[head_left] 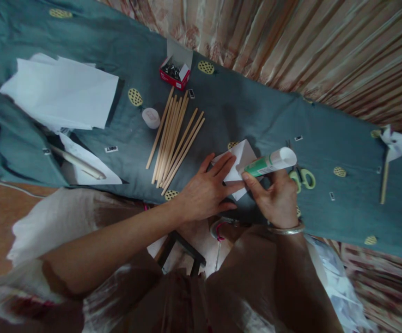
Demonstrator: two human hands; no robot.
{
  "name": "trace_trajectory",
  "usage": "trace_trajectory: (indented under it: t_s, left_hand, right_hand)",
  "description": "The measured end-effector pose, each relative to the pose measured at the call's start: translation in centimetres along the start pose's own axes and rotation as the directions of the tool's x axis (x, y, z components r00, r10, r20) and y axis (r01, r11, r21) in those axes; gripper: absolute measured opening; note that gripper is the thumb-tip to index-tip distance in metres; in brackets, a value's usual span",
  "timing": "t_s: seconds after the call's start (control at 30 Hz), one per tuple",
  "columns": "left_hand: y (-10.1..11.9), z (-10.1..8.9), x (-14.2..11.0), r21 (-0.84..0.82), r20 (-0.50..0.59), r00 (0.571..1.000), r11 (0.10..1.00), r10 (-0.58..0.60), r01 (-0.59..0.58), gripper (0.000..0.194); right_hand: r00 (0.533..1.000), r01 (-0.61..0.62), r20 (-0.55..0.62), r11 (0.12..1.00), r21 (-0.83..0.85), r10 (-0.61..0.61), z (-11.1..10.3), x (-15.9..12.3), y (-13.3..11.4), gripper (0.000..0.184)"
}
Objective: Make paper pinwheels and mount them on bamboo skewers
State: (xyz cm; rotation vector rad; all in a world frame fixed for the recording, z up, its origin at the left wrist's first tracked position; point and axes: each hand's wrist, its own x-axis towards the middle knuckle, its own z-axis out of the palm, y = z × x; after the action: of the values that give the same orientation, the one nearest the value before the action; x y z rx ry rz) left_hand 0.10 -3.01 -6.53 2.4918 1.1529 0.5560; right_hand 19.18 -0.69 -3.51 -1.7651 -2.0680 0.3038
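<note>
My left hand (206, 189) lies flat with fingers stretched out, pressing on a small folded white paper (242, 157) on the teal cloth (256, 111). My right hand (279, 199), with a metal bangle on the wrist, is closed around a green and white glue stick (272, 163). The stick's tip points at the paper's right edge, just by my left fingertips.
Several wooden sticks (175, 136) lie left of the paper. Behind them are a white tape roll (151, 117) and a red box of clips (174, 74). White sheets (62, 92) lie at the far left. Green-handled scissors (303, 178) sit right of my hand; a paper pinwheel (390, 148) lies far right.
</note>
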Motion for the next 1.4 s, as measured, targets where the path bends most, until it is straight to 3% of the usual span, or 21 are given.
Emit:
trace_trajectory:
  t_s: [0.53, 1.4]
  left_hand:
    - [0.0, 0.0, 0.0, -0.026, -0.001, 1.000, 1.000, -0.002, 0.002, 0.058]
    - [0.1, 0.2, 0.0, -0.012, -0.027, 1.000, 1.000, -0.008, 0.007, 0.058]
  right_hand:
    - [1.000, -0.012, 0.003, 0.982, 0.188, 0.011, 0.5, 0.7, 0.3, 0.032]
    - [1.000, 0.001, 0.013, 0.982, 0.190, -0.004, 0.8, 1.2, -0.9, 0.035]
